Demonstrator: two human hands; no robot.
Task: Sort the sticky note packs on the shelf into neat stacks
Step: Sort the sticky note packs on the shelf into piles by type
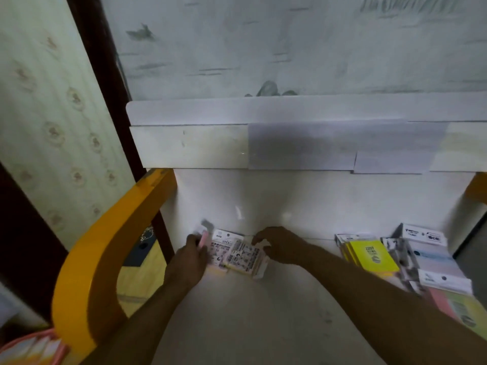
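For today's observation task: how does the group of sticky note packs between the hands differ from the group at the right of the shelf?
The packs between the hands lie flat, pale with black print; the right group shows a bright yellow pack leaning among others. The left hand and right hand grip the first group; nothing touches the right group. Both sit on the white shelf.
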